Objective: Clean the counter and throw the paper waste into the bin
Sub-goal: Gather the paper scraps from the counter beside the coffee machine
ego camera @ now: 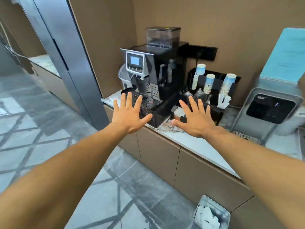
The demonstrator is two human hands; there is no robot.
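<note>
A marble-topped counter runs from centre to the right edge. My left hand is stretched out, fingers spread, in front of the coffee machine's drip tray. My right hand is also spread wide, holding nothing, above the counter's front part. Between the thumb and the coffee machine lies a stained patch with crumpled paper on the counter. A metal bin with white paper inside stands on the floor at the bottom, below my right forearm.
A black coffee machine stands on the counter's left end. Beside it a black organiser holds stacked paper cups and sachets. A grey water dispenser with a blue bottle sits right. Brown cabinet doors line the counter front; a tiled floor lies left.
</note>
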